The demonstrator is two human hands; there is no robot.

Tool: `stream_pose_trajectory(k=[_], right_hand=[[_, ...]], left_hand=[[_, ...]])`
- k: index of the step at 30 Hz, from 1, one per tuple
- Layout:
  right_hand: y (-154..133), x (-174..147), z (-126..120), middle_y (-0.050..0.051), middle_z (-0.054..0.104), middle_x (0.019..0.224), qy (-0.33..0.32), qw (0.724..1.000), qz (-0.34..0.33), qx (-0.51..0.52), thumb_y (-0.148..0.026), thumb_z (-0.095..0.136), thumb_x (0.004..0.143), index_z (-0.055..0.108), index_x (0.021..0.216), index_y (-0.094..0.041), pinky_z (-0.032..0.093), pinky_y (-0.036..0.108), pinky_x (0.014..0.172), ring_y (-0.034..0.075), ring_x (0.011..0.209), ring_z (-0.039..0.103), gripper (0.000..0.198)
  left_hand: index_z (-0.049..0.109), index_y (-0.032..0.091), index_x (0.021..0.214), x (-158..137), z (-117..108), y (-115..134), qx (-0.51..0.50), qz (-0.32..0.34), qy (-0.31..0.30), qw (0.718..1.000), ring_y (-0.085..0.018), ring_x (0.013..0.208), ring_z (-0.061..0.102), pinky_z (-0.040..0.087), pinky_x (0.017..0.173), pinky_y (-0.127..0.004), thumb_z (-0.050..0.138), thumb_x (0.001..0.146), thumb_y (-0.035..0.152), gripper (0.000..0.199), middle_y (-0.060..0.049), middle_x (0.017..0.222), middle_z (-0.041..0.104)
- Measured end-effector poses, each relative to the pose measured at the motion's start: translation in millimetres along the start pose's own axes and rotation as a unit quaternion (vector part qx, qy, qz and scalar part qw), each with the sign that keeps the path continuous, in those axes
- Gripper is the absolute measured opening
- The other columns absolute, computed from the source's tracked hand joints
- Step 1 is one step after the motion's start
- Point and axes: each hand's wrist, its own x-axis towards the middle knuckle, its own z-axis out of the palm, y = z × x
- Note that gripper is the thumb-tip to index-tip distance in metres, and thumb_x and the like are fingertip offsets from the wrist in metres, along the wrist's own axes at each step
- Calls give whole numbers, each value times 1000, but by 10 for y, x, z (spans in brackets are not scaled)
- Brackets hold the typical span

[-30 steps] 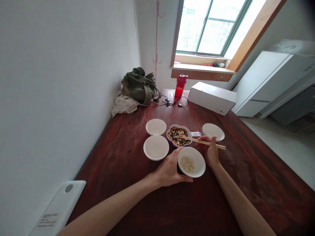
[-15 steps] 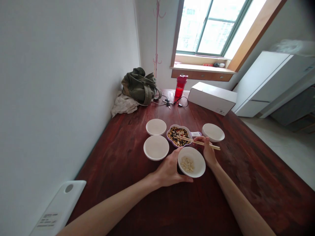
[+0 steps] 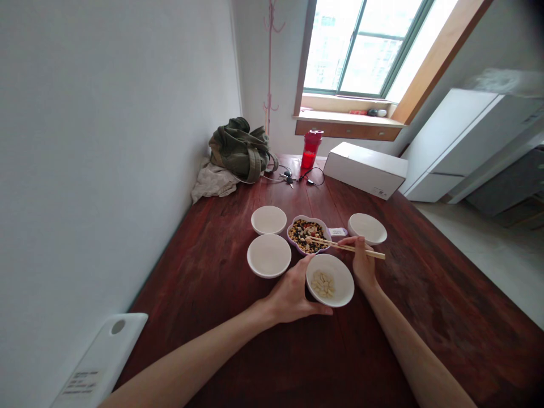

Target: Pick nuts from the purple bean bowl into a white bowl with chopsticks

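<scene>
My left hand (image 3: 293, 294) curls around the near left side of a white bowl (image 3: 345, 277), which is tilted slightly and holds several pale, flat seeds or beans (image 3: 323, 284). In my right hand (image 3: 363, 263) is a pair of wooden chopsticks (image 3: 361, 251). Their tips point left into a purple-rimmed, flower-shaped dish (image 3: 291, 241) of mixed yellow, black, red and pale grains. A pale piece shows at the tips; whether it is gripped I cannot tell. The dish has a short handle with a white label (image 3: 338, 232) on its right.
Two white bowls (image 3: 269, 256) stand left of the dish, another white bowl (image 3: 368, 229) to its right. Behind are a green bag (image 3: 240, 150), keys and cables (image 3: 289, 180), a red bottle (image 3: 311, 150) and a white box (image 3: 365, 170). A wall borders the dark red table (image 3: 204, 272) on the left.
The chopsticks and my right hand have shifted slightly to the right, the tips still over the flower-shaped dish. My left hand stays on the bowl.
</scene>
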Motion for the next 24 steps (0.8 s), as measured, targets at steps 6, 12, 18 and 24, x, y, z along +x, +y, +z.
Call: stream_pose_trajectory(k=[6,12,18,24], right_hand=[[-99,26,-3,5,72,66,38,993,20,106,-69,46,96,71,72,-21,48,30,49,19,55,66,59],[-179,61,-71,3,62,57,-6,974,46,224,-64,50,97,68,61,-22,45,30,47,17,51,60,59],[-211,56,-77,2,50,48,-24,966,51,250,-70,44,97,61,51,-23,34,30,40,15,43,48,67],[-244,40,-74,2,48,47,-28,965,52,257,-69,48,95,62,50,-22,36,30,44,14,45,47,67]], left_hand=[[26,23,160,-5,7,-21,14,3,0,1000,-38,143,46,34,123,-54,98,56,51,129,-16,155,46],[28,23,158,6,-5,1,2,8,-1,1000,-38,143,46,34,123,-54,97,57,51,126,-16,155,47],[27,23,158,6,-8,5,1,14,-7,1000,-36,144,45,33,124,-52,97,58,50,126,-16,155,47],[29,21,157,7,2,-13,2,18,-9,1000,-37,144,45,31,125,-53,97,59,50,123,-16,155,47]])
